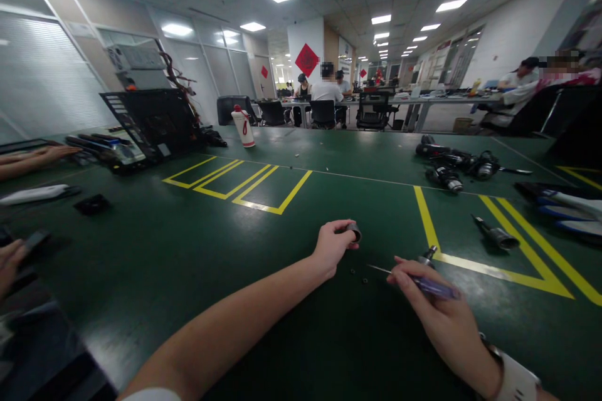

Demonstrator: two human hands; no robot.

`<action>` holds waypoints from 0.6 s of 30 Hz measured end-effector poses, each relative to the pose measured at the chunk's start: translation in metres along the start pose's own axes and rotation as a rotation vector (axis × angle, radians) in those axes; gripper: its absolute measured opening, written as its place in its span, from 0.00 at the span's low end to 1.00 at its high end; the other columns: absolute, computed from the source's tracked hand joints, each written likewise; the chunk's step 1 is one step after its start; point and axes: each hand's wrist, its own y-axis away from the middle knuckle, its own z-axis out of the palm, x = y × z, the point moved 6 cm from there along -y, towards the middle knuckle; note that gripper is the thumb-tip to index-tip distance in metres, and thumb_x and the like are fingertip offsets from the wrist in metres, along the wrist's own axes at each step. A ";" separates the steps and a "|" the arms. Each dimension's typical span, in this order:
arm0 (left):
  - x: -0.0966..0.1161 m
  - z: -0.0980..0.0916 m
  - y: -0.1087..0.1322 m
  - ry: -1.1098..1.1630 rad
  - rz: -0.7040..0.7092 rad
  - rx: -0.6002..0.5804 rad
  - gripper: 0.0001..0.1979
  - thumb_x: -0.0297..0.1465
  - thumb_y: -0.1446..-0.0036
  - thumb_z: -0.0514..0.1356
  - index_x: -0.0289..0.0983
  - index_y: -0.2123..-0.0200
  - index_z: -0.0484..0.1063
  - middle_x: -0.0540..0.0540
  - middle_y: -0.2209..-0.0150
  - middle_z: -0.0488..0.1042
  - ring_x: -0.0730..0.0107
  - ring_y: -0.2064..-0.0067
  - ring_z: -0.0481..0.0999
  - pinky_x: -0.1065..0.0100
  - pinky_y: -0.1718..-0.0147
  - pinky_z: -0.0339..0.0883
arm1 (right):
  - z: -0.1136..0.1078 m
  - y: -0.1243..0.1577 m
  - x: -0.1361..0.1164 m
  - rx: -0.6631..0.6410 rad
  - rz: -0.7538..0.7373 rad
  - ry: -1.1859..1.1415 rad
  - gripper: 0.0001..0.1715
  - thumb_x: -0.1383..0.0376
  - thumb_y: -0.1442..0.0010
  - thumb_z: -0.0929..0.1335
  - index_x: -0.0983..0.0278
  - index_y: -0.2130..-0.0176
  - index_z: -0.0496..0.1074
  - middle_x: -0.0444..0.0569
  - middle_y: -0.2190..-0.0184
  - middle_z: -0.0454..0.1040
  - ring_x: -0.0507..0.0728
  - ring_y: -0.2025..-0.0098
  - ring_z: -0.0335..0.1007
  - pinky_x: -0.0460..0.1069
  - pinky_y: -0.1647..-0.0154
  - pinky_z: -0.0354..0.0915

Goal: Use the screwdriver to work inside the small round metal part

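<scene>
Head view: the grey ring is up front, tipped on its side, gripped by the left hand just over the green table. Across from it, the right hand is wrapped round a purple-handled screwdriver, thin shaft pointing left towards the ring but well short of it. So the hands are apart from each other, each closed on its own piece! Between them, two small dark bits lie on the table near the shaft tip. Just beyond the right fingers sits a metal fitting; whether they touch it, I cannot tell. Further right, a tapered part lies by the yellow tape, with a cluster of black tools behind. Over on the far left, a co-worker's hand reaches in near a black frame, and a white bottle stands to the frame's right.
</scene>
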 end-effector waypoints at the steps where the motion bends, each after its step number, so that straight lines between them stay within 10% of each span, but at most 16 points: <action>1: 0.001 -0.003 -0.001 -0.004 0.003 0.016 0.16 0.19 0.53 0.60 0.31 0.58 0.73 0.38 0.55 0.70 0.69 0.65 0.74 0.68 0.67 0.71 | 0.001 -0.001 0.006 -0.017 0.057 -0.037 0.16 0.53 0.42 0.64 0.60 0.71 0.73 0.48 0.72 0.76 0.61 0.60 0.73 0.55 0.58 0.68; 12: 0.001 -0.003 -0.006 0.124 0.057 -0.080 0.11 0.19 0.52 0.60 0.33 0.64 0.75 0.41 0.44 0.60 0.67 0.60 0.74 0.69 0.65 0.72 | 0.008 -0.007 0.021 -0.062 0.246 -0.114 0.20 0.50 0.43 0.64 0.62 0.73 0.72 0.46 0.77 0.72 0.57 0.72 0.70 0.50 0.70 0.65; 18: 0.001 0.003 -0.005 0.203 -0.013 -0.153 0.13 0.21 0.46 0.58 0.31 0.56 0.70 0.39 0.59 0.74 0.67 0.62 0.76 0.68 0.65 0.71 | 0.009 -0.009 0.003 -0.123 0.163 0.036 0.21 0.50 0.43 0.62 0.61 0.76 0.70 0.45 0.79 0.72 0.56 0.75 0.70 0.50 0.73 0.64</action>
